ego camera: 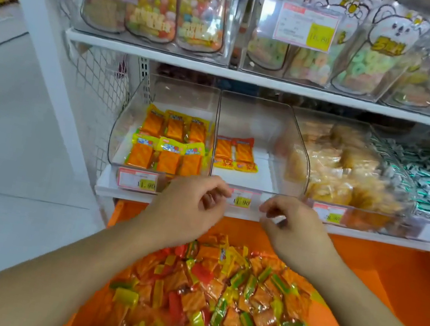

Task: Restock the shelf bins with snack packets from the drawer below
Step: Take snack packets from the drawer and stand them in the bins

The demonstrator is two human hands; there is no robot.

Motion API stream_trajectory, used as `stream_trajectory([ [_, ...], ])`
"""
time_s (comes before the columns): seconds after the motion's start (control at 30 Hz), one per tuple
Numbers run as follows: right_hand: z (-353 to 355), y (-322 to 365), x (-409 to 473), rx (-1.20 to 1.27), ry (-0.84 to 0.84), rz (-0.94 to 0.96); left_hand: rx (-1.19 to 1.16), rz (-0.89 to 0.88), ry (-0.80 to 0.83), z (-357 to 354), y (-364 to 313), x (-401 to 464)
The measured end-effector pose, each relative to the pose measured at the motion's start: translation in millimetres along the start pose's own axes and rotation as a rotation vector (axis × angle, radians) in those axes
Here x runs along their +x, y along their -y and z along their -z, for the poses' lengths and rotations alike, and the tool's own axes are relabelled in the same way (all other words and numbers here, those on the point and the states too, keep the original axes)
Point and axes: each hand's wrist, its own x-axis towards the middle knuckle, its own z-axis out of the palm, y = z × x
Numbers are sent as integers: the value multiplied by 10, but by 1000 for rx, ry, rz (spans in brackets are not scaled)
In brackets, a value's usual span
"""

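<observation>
left hand, right hand, empty, above drawer

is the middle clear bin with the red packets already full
No, the middle bin holds only two red-topped packets at its left side, with bare white floor showing beside and in front of them.

Both forearms reach forward, bare. The left hand and the right hand are side by side, apart, backs up, fingers loosely curled, holding nothing.
</observation>
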Motion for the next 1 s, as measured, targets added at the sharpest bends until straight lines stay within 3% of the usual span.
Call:
stream_trajectory([
  [0.13, -265, -581, -306, -101, 200, -192, -20, 146, 238, -736, 232, -380],
  [0.27, -836, -1172, -548, -169, 445, -350, -4, 319, 384, -1431, 682, -722],
  [0.37, -1254, -1557, -635, -229, 562, -387, 93, 354, 462, -1775, 992, -855],
  [0.6, -1879, -2114, -520, -248, 585, -466, 228, 668, 532, -1943, 1759, -1076],
  [1.0, -2144, -2071, -371, -331, 487, -429, 262, 745, 737, -2011, 2021, -1277],
])
